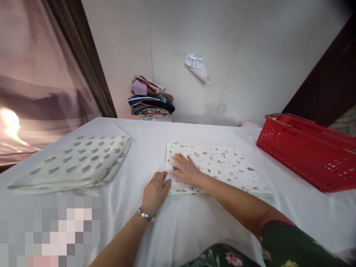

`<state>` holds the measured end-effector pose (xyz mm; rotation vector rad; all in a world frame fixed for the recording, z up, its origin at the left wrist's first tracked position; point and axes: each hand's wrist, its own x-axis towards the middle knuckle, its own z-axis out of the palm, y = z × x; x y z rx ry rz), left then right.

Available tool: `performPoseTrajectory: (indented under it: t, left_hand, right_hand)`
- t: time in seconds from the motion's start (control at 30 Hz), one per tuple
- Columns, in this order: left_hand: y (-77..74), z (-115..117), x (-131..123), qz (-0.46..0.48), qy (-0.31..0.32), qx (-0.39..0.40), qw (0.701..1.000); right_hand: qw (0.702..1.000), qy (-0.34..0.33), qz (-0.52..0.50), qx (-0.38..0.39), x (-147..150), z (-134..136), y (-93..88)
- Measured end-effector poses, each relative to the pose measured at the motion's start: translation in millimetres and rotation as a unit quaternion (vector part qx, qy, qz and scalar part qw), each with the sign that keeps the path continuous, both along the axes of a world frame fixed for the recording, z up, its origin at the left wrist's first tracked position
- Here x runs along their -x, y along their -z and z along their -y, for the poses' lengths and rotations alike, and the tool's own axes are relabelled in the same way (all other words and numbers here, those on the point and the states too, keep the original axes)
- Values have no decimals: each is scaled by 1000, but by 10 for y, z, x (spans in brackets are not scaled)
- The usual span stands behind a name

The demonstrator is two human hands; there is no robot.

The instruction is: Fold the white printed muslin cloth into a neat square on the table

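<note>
A folded white cloth (pixel 222 163) with small scattered prints lies flat on the white-covered table in the head view. My right hand (pixel 185 168) rests palm down on its left part, fingers stretched out and a little spread. At the near left edge of that cloth, my left hand (pixel 155 191) has its fingers curled and thumb close to them, gripping the edge; the fingertips are partly hidden. A bracelet circles my left wrist. Farther left lies another folded cloth (pixel 83 155), cream with grey leaf-like shapes and some coloured ones.
A red plastic basket (pixel 303 152) with a metal handle stands at the right of the table (pixel 144 133). Behind the far edge, a pile of folded fabrics (pixel 151 100) is against the wall. A paper note (pixel 194 62) hangs there. Pinkish curtains (pixel 41 66) hang at left.
</note>
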<state>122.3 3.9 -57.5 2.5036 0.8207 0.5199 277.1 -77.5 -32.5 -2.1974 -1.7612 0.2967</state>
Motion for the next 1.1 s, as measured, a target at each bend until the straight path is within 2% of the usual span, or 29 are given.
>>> performPoseTrajectory:
  t: [0.17, 0.27, 0.37, 0.5, 0.57, 0.67, 0.83, 0.97, 1.1]
  left_hand:
    - [27, -23, -21, -2, -11, -15, 1000]
    - [22, -29, -22, -17, -18, -10, 1000]
    - [-10, -19, -5, -48, -25, -3, 999]
    - [-63, 8, 14, -79, -34, -3, 996]
    - [-85, 17, 12, -93, -40, -1, 995]
    - [-109, 19, 0, -111, -48, 1, 993]
    - [-126, 10, -5, -119, -52, 4, 992]
    - [-128, 4, 9, -115, -50, 6, 992]
    - [-123, -16, 10, -122, -51, 18, 991]
  right_hand:
    - [998, -7, -20, 53, 67, 356, 74]
    - [998, 1, -46, 33, -11, 449, 71]
    - [998, 49, -35, 8, -300, 546, -8]
    - [985, 167, 16, 30, -937, 664, -84]
    - [972, 226, 51, 30, -1239, 683, -63]
    - [955, 282, 87, 37, -1542, 675, 68]
    - [954, 276, 72, 98, -1708, 640, 318]
    - [954, 275, 49, 111, -1820, 682, 277]
    - [946, 296, 93, 94, -1978, 932, 221]
